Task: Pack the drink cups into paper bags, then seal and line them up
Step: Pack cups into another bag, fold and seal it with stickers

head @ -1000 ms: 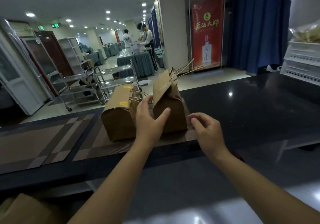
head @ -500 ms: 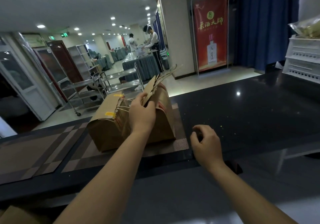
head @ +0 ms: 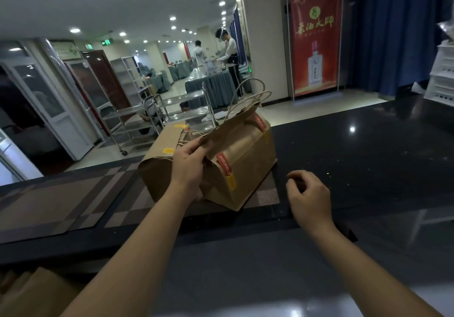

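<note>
Two brown paper bags stand side by side on a woven placemat on the dark counter. The right bag is sealed with red and yellow stickers, and its twine handles stick up. My left hand pinches the folded top edge of this bag at its left end. The left bag stands behind my left hand, with yellow stickers on top. My right hand hovers just right of the bags with loosely curled fingers and holds nothing. No drink cups are visible.
The glossy black counter stretches to the right. White crates stand at its far right. Brown paper or cardboard lies at the lower left. Beyond the counter are steel trolleys, a red banner and two people at a table.
My left hand moved from the bag's side to its top fold and turned the right bag, so its stickered end faces me. My right hand drew back from the bag.
</note>
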